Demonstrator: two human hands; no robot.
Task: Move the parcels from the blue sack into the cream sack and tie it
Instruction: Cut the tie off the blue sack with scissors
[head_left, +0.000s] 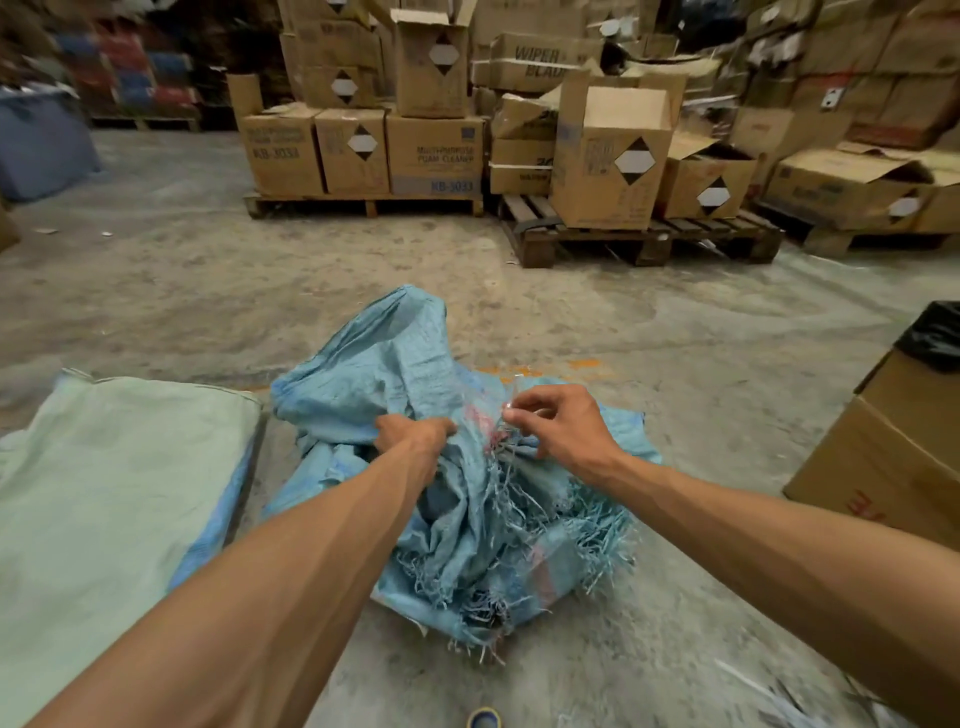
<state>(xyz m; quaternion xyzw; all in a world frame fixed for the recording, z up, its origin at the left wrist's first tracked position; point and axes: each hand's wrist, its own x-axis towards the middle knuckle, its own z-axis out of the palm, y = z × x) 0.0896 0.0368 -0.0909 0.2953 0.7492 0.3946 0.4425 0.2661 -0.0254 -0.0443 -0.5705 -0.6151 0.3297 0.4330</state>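
A crumpled blue sack is seen on the concrete floor at lower centre of the frame, its frayed mouth turned toward the viewer. The left hand is closed on a bunch of the sack's fabric, fingers curled into the folds. The right hand is held just right of it, thumb and forefinger pinched on a thin clear strand at the sack's gathered neck, the other fingers loosely curled. A pale cream sack is laid flat at lower left, touching the blue one. Boxes on pallets are stacked across the top of the frame. No parcels can be made out.
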